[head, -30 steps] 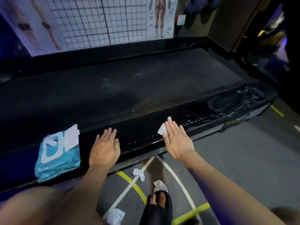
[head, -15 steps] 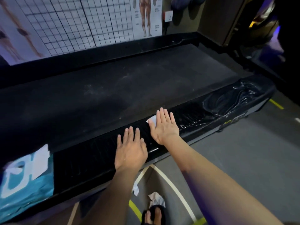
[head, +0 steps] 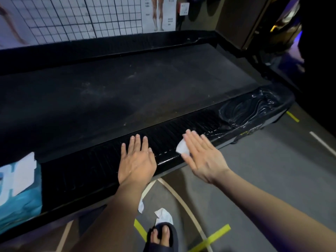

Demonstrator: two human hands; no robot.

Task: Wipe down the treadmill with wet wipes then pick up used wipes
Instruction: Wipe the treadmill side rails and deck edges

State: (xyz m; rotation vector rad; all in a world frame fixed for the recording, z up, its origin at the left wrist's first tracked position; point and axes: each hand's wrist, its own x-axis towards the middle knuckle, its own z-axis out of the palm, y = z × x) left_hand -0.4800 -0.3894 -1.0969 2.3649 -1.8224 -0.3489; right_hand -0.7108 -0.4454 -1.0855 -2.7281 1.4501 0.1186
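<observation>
Right hand (head: 201, 157), fingers straight, presses the wet wipe (head: 182, 147) onto the treadmill's ribbed side rail (head: 87, 168). Left hand (head: 137, 160) rests spread nearby. The wipe likely handles limp, light and damp: pinch its exposed edge.

- One treadmill (head: 127, 91).
- One wet wipe (head: 182, 148) on its near rail.
- Two used wipes (head: 141, 206) (head: 164, 216) on the near floor.
- One wipes pack (head: 20, 193), left.
- Two hands: left hand (head: 136, 162), right hand (head: 203, 157).
- One foot (head: 161, 237).

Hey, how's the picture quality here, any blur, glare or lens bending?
Head view: dim overall; the right hand is motion-blurred on the wipe, the left hand sharper; wet glare streaks the far end of the side rail; the wide lens bows the edges of the treadmill.
</observation>
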